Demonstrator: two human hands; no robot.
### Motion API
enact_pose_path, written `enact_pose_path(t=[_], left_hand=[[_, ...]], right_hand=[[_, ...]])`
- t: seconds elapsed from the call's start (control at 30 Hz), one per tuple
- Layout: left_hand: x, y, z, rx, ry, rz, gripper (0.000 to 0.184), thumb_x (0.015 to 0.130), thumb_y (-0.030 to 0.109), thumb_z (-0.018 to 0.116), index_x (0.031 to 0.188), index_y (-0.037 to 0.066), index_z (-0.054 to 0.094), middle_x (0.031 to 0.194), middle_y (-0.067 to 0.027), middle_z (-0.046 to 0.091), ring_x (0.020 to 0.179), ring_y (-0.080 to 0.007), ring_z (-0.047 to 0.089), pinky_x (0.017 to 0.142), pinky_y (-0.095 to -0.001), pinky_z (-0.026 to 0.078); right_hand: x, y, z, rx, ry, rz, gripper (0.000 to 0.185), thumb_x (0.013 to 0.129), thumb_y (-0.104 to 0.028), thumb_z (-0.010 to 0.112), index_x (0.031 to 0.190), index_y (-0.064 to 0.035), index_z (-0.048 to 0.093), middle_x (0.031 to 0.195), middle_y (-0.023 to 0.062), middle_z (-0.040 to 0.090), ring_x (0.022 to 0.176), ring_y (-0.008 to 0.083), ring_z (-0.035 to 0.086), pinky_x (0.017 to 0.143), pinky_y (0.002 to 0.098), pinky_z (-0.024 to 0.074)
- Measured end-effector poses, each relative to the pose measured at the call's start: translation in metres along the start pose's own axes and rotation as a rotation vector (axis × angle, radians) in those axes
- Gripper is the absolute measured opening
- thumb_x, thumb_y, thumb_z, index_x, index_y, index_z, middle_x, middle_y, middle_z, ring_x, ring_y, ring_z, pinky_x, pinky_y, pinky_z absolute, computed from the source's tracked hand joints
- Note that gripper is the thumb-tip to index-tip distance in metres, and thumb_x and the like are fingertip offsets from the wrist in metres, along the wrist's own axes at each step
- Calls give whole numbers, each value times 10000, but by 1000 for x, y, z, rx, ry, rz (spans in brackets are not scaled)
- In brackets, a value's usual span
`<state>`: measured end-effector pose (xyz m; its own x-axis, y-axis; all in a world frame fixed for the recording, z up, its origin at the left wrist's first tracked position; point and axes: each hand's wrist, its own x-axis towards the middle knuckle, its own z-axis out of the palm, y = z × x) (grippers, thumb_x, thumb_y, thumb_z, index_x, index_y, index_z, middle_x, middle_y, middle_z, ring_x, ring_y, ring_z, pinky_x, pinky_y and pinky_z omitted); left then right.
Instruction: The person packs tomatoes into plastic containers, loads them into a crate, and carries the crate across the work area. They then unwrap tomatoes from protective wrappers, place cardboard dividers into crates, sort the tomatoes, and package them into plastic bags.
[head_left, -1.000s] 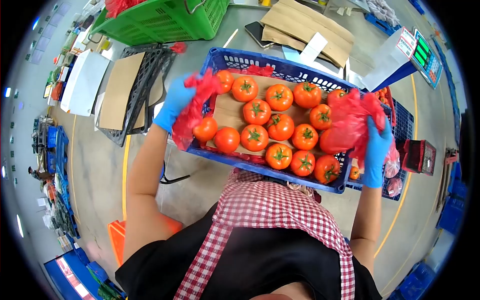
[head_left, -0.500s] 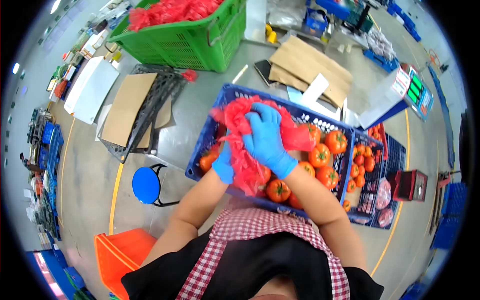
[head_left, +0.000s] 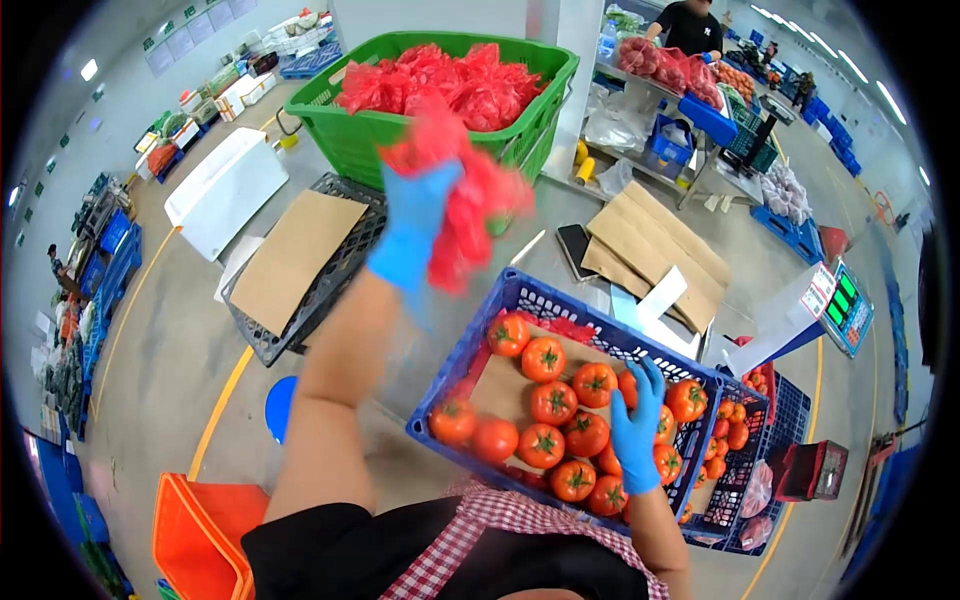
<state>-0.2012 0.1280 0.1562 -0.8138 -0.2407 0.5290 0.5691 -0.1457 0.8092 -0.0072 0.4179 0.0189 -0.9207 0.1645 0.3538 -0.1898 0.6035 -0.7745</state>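
Observation:
My left hand (head_left: 418,215), in a blue glove and blurred by motion, is closed on a bunch of crumpled red plastic film (head_left: 462,235). It is raised in front of the green crate (head_left: 345,132), which is heaped with the same red plastic (head_left: 450,88). My right hand (head_left: 636,425), also gloved in blue, lies over the right part of the blue crate (head_left: 450,395) with its fingers apart. Its fingertips are close to or touching the tomatoes (head_left: 590,384); exact contact is hard to tell. Cardboard lines the crate under the tomatoes, and some red film shows along the far side.
Cardboard sheets (head_left: 660,250) and a phone (head_left: 575,250) lie on the metal table behind the crate. A scale (head_left: 848,305) stands at right, near a second tomato crate (head_left: 735,470). At left are a black tray (head_left: 350,255) and an orange bin (head_left: 200,530). A person (head_left: 690,28) stands far back.
Both hands were bunching red plastic over the crate. My left hand has carried it up and left toward the green crate; my right hand has let go and moved right, uncovering the tomatoes.

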Motion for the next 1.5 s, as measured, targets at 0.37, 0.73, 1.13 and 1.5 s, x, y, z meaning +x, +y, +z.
enact_pose_path(t=[0.37, 0.73, 1.13, 1.5], left_hand=[[263, -112, -62, 1185, 126, 0, 485, 697, 348, 659, 1094, 80, 591, 1086, -175, 587, 994, -343, 567, 823, -418, 464], [-176, -106, 23, 797, -1319, -198, 695, 695, 385, 720, 1270, 102, 452, 1279, -177, 414, 1135, -313, 435, 955, -420, 370], [-249, -84, 81, 1556, -1242, -48, 893, 488, 625, 724, 1240, 194, 509, 1454, -174, 165, 1260, -496, 173, 882, -737, 192], [-213, -128, 109, 1539, -1817, -131, 936, 357, 681, 737, 1145, 192, 612, 1436, -242, 157, 1261, -572, 74, 1021, -629, 138]], right_hand=[[-76, 39, -66, -120, 245, 325, 205, 808, -9, 542, 1012, 1, 562, 1097, 133, 523, 1041, 252, 509, 896, 340, 401], [-32, 47, -75, -227, -168, 109, 509, 721, -198, 665, 1192, -79, 514, 1132, 155, 534, 1040, 315, 525, 890, 400, 416], [-32, 54, -18, -166, -691, 217, 694, 598, -327, 719, 1196, -78, 469, 1062, 210, 541, 932, 372, 568, 800, 436, 467], [-108, 192, -242, 1219, 451, 653, 572, 783, -268, 622, 1240, 13, 423, 1207, 161, 507, 1095, 292, 520, 914, 426, 442]])
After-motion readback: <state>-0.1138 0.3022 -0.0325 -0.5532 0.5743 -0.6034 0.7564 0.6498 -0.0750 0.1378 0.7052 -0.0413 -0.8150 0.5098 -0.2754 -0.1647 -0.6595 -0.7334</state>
